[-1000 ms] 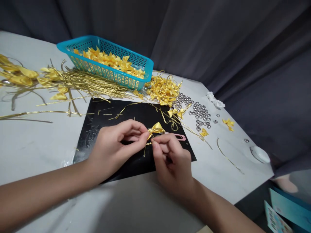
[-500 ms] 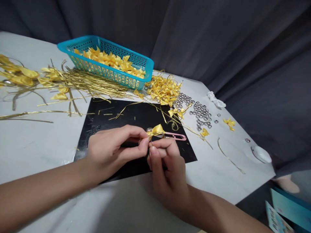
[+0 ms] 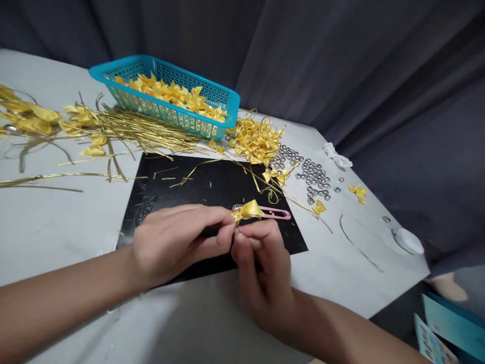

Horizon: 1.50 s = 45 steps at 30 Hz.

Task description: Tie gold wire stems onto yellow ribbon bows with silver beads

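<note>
Over the black mat [image 3: 174,177], my left hand [image 3: 185,237] pinches a yellow ribbon bow [image 3: 250,209] at its left end. A silvery bead [image 3: 237,208] sits beside the bow, near the fingertips. My right hand [image 3: 263,268] is just below the bow, thumb and forefinger pressed together on a thin gold wire [image 3: 238,229] that comes down from it. The fingertips of both hands nearly touch. Behind the bow, a pink cutter [image 3: 278,213] lies on the mat, its left part hidden.
A blue basket [image 3: 159,103] of yellow bows stands at the back. Gold wires [image 3: 147,131] lie before it, with a pile of wired bows [image 3: 257,139] and silvery beads [image 3: 314,174] to the right. A white round object [image 3: 408,241] is near the right edge.
The bow has shifted slightly right and down between my fingers. My left hand has flattened and lowered a little, and my right hand has moved slightly down.
</note>
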Each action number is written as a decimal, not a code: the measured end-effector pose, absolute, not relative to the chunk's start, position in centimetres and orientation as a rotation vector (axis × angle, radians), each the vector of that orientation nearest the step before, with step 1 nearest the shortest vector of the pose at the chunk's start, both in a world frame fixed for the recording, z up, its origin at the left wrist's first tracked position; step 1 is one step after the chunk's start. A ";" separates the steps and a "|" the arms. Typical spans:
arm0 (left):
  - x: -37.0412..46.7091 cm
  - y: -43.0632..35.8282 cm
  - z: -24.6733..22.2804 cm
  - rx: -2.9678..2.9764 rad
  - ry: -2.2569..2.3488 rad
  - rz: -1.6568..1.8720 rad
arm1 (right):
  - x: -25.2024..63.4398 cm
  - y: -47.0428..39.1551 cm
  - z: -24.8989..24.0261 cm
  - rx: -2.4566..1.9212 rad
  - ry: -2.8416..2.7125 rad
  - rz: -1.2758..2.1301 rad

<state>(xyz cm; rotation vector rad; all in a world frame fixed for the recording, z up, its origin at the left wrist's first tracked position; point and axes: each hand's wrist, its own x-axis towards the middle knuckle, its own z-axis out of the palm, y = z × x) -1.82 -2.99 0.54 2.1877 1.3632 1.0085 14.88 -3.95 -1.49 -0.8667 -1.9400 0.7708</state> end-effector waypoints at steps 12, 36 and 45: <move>-0.9 -4.0 0.4 2.018 1.351 1.131 | 14.8 -3.3 -1.2 -0.716 -1.934 0.648; -1.6 -3.4 0.9 2.220 1.278 0.978 | 15.0 -3.0 -0.9 -0.743 -1.952 0.591; -0.8 -3.3 0.2 2.021 1.456 1.147 | 14.9 -2.8 -0.3 -0.820 -1.943 0.586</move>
